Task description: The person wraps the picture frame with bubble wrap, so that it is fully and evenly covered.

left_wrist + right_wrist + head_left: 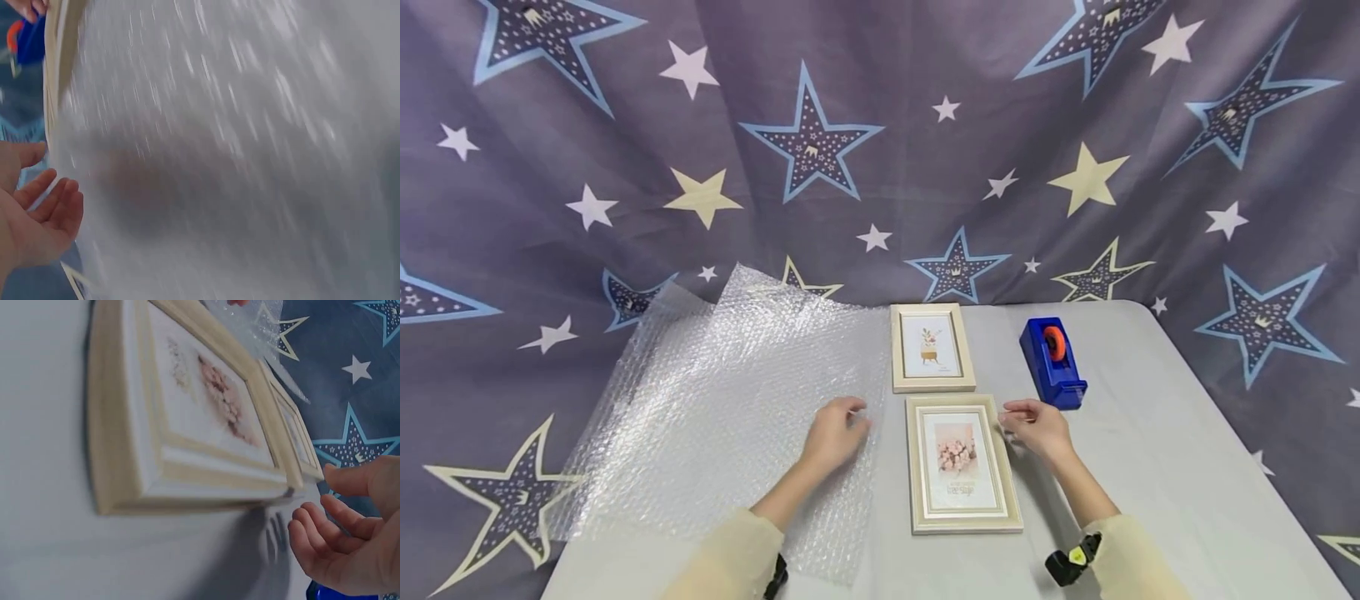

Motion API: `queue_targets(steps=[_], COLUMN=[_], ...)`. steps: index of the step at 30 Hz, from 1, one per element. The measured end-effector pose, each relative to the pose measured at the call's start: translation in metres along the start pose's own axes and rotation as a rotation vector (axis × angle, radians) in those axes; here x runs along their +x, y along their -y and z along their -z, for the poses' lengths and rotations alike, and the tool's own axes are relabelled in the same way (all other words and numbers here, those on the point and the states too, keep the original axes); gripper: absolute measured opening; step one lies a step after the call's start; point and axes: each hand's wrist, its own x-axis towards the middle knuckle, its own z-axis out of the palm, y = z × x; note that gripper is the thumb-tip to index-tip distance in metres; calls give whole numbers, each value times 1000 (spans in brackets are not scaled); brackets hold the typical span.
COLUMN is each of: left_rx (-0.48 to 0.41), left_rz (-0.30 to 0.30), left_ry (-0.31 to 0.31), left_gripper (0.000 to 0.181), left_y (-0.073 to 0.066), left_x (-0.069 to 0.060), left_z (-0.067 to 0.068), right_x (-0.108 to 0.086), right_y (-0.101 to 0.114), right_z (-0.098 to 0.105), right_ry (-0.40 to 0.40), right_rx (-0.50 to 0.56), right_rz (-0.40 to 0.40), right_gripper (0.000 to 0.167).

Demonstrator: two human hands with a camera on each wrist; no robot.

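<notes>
My left hand (835, 433) hovers over the right edge of a clear bubble wrap sheet (715, 400), its fingers loosely bent and holding nothing. Beside the upper right side of a cream picture frame (917, 492) with a pink flower print is my right hand (1039, 427), fingers relaxed and thumb apart. In the right wrist view a small gap shows between that hand (344, 531) and the flower frame (112, 425). Just behind it lies a smaller cream frame (897, 350) with a potted plant print.
A blue tape dispenser (1052, 375) with an orange core stands at the back right of the white table (1150, 467). Behind the table hangs a grey star-patterned curtain (895, 167). The bubble wrap's far corners rise against the curtain.
</notes>
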Motion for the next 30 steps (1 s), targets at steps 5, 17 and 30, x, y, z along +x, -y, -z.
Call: queue_targets(steps=[5,17,30], left_rx=[-3,-133,-206], left_rz=[-63,-45,-29], left_ry=[42,104,105], left_gripper=[30,31,28], left_y=[-17,-27,-37], left_x=[-5,-17,-18], left_z=[-27,-58,-56], right_x=[-6,-25,-33], right_y=[-11,-28,-25], right_z=[-1,-2,-5], right_ry=[96,184,93], right_rx=[98,95,28], right_rz=[-60,-72,-1], right_gripper=[39,38,33])
